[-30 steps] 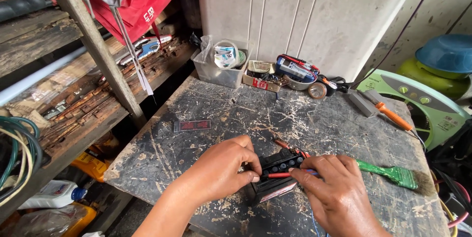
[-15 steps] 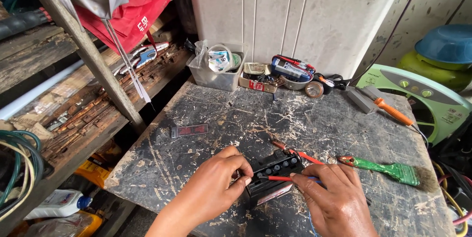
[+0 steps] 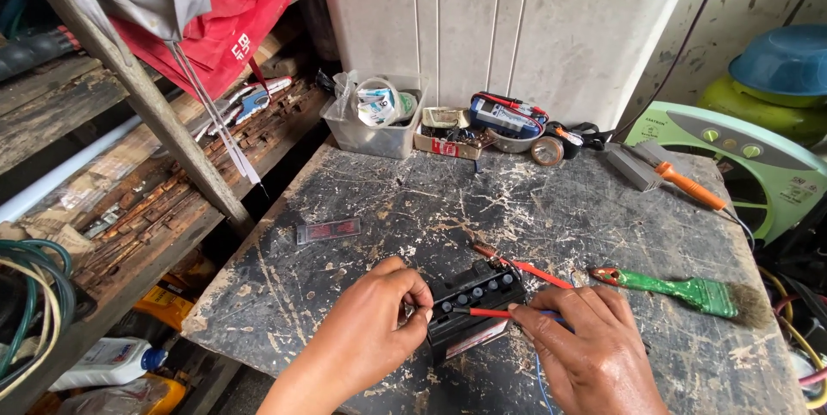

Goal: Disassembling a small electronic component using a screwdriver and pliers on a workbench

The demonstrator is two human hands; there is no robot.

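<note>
The small black battery (image 3: 472, 310), capped with a row of round plugs, sat near the table's (image 3: 551, 208) six o'clock edge. The left hand (image 3: 372, 331) pinched its left end; the right hand (image 3: 594, 355) gripped a red probe (image 3: 489, 312), now lying across the battery top rather than above it.

Green-handled paintbrush (image 3: 680, 288), orange-handled tool (image 3: 689, 187), clear plastic tub (image 3: 372, 134), scarred worktable (image 3: 551, 208)

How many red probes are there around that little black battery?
2. One red probe lies across the black battery, under the right hand. The other red probe lies on the table just behind it. More may be hidden.
</note>
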